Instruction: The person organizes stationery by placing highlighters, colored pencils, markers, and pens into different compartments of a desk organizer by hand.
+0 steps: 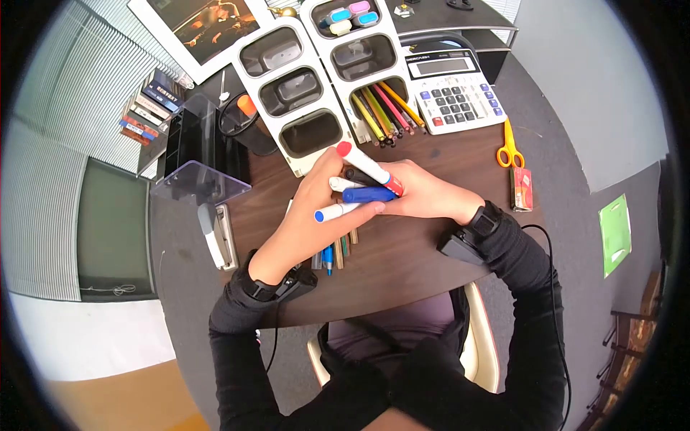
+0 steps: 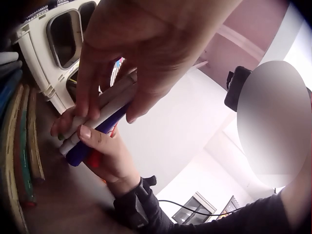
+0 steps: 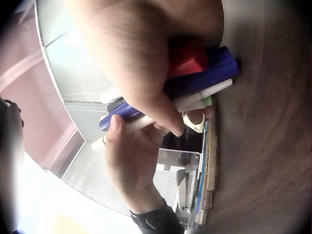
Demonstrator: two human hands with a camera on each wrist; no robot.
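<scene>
Above the desk both hands hold one bundle of markers, tilted together. My left hand (image 1: 305,212) pinches the bundle from its side with thumb and fingers, while my right hand (image 1: 437,192) grips the other ends. A white marker with red ends (image 1: 366,167) lies on top of the bundle. Beside it are a blue marker (image 1: 369,195) and a white marker with a blue tip (image 1: 335,212). Part of a black marker (image 1: 358,177) shows between them. In the right wrist view, my right thumb and palm cover part of the blue marker (image 3: 224,66).
Several pens and pencils (image 1: 338,256) lie under my left hand. A white organizer (image 1: 295,147) stands ahead, with colored pencils (image 1: 388,111) in one compartment and highlighters (image 1: 352,16) in another. Around it are a calculator (image 1: 454,93), scissors (image 1: 509,152), a stapler (image 1: 219,237) and a mesh cup (image 1: 255,136).
</scene>
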